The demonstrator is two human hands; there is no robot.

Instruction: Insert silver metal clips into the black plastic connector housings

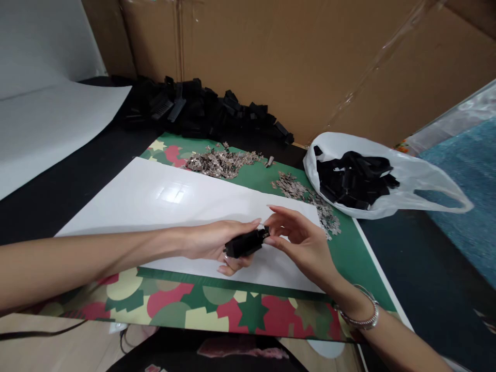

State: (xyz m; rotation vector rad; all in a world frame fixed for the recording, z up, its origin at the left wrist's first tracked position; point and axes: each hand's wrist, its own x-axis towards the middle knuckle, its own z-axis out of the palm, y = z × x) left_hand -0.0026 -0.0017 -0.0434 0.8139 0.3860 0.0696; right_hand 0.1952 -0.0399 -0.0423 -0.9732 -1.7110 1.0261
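My left hand [228,240] is wrapped around a black plastic casing [245,244], held a little above the white sheet [186,199]. The casing lies roughly level, its narrower end turned to the right. At that end, the thumb and a finger of my right hand [296,237] pinch together on a small part too tiny to name. The other right-hand fingers curl loosely above. Beyond my hands, small flat metal pieces lie in two heaps, a left metal heap [220,161] and a right metal heap [296,187].
A pile of black plastic parts [201,106] lines the cardboard wall [271,62] at the back. On the right, a white plastic bag [406,178] lies open with more black parts [352,178] inside. Patterned paper [209,305] covers the table's near edge.
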